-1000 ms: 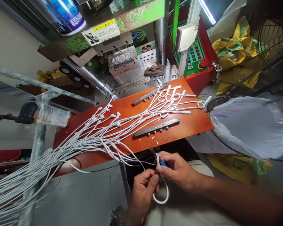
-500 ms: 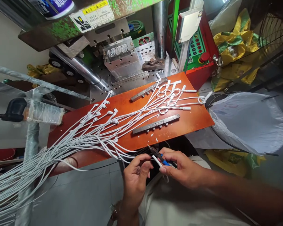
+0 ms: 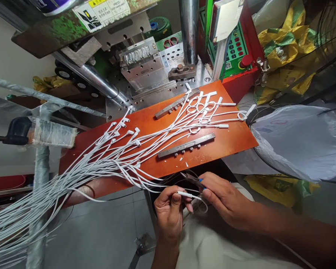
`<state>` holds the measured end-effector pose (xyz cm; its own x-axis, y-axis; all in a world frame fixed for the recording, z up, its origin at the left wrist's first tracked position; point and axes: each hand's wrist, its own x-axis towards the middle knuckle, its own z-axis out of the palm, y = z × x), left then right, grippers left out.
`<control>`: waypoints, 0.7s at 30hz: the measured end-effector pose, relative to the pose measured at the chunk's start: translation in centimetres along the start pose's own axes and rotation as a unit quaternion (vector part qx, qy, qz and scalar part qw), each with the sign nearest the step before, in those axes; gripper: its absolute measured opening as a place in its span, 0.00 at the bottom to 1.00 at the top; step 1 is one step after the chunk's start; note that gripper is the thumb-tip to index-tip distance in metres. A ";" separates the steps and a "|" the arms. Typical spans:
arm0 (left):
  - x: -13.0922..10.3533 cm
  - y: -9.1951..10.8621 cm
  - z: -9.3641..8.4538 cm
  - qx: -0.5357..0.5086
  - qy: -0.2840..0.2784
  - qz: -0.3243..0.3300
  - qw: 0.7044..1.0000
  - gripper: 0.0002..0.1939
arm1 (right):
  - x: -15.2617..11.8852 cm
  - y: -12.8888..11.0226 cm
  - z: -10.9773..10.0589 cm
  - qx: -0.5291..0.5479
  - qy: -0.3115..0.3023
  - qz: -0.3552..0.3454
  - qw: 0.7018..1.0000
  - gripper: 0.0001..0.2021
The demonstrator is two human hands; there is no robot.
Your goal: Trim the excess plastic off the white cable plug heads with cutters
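Note:
My left hand pinches a white cable connector between thumb and fingers; its thin white cable loops round on the right. Closed around the blue handles of a pair of pliers is my right hand. The pliers' dark jaws point up and left, just above the connector and apart from it. A bundle of white cables with moulded ends spreads over the orange board in front of me. Two metal bars with pegs lie on that board, white scraps beside the nearer one.
Behind the board stands a press with a metal mould block and a steel column. A control box with a red button is at right. A bag-lined bin stands right of the board; a wrapped post is at left.
The connector has passed from beside the pliers in my right hand to my left fingers, and now lies level. My right hand with the pliers has shifted right and up. The view moved slightly.

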<state>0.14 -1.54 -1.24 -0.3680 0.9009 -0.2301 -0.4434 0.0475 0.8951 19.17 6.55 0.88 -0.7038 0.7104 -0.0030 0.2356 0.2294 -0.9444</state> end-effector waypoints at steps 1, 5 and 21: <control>-0.2 -0.2 -0.1 0.004 0.006 0.007 1.000 0.12 | -0.4 0.2 0.0 -0.033 0.006 -0.012 0.999 0.26; -0.8 -1.1 -0.7 0.068 0.026 0.043 0.996 0.10 | -1.5 0.7 -0.1 -0.135 0.009 -0.057 0.989 0.25; -1.3 -0.6 -1.4 0.222 -0.022 0.130 0.966 0.06 | -1.3 1.4 -0.6 -0.266 0.035 -0.145 0.952 0.19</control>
<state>-0.23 -3.34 -1.95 -0.3812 0.9240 0.0319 0.0575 -0.0107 0.9983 20.80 6.36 -0.19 -0.7486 0.6042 0.2729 0.3568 0.7141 -0.6023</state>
